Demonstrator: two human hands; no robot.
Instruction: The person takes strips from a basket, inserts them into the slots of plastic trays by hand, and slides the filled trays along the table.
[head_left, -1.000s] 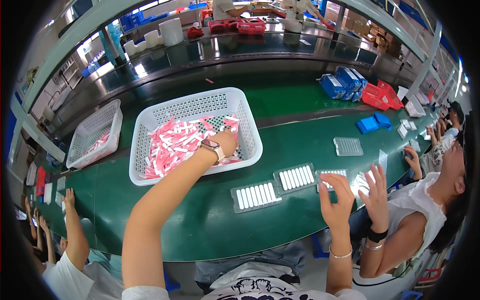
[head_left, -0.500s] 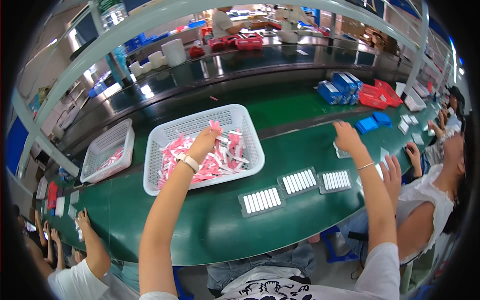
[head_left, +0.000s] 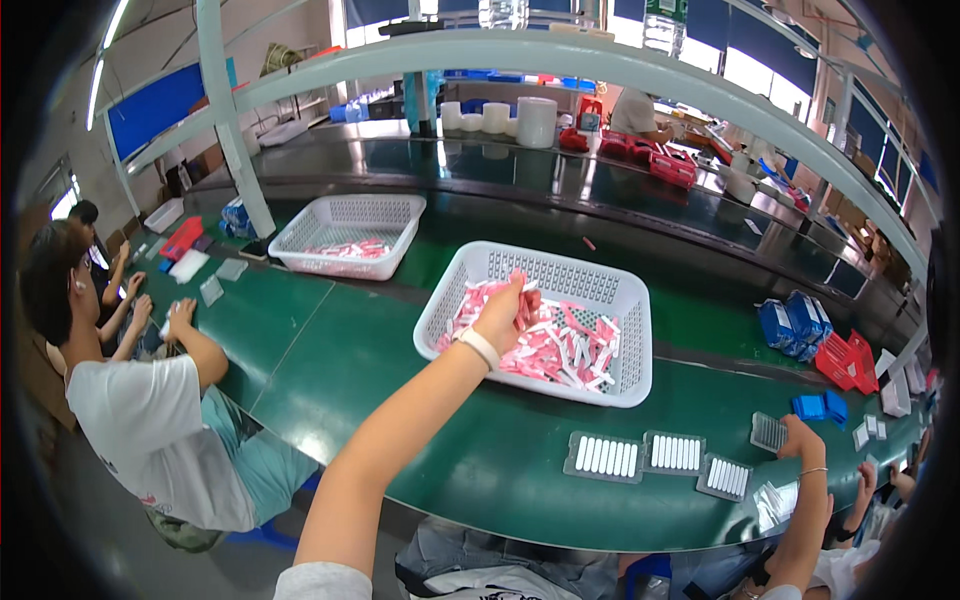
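Observation:
My left hand, with a pale band on its wrist, is over a white perforated basket of loose pink-and-white strips. Its fingers are closed around a few pink strips. Far to the right, my right hand grips the right edge of a small clear slotted tray at the table's surface. Between the hands lie three trays filled with rows of white sticks: one on the left, one in the middle and one on the right.
A second white basket of strips stands at the back left. Blue boxes, a red crate and blue trays sit at the right. A clear bag lies by my right forearm. A co-worker sits at the left.
The view has swung to the left. My right hand has come down to the tray's edge. My left hand stays over the basket, still closed on pink strips.

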